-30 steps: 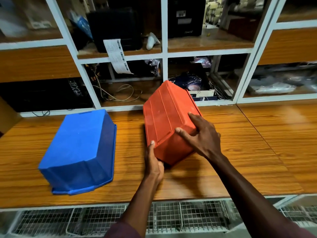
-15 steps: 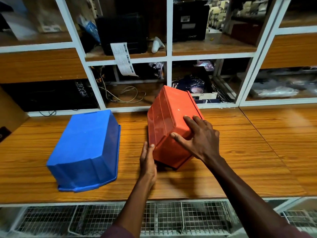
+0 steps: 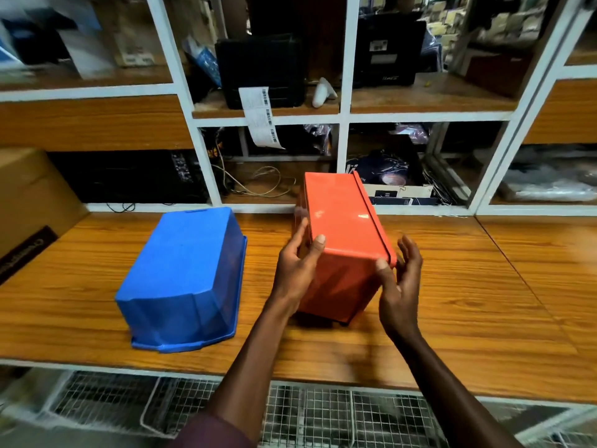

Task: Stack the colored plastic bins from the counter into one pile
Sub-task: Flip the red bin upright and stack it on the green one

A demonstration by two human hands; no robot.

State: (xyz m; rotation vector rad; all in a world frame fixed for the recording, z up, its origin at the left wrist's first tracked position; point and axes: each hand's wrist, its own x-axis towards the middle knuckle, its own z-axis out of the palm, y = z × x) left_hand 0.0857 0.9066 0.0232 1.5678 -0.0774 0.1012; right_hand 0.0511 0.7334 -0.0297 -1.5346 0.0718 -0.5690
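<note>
Gripping the glossy red rectangular plastic bin from both sides, your left hand curls round its near left edge and your right hand cups its rimmed right edge. It stands on the wooden counter, just right of the overturned blue plastic bin.
</note>
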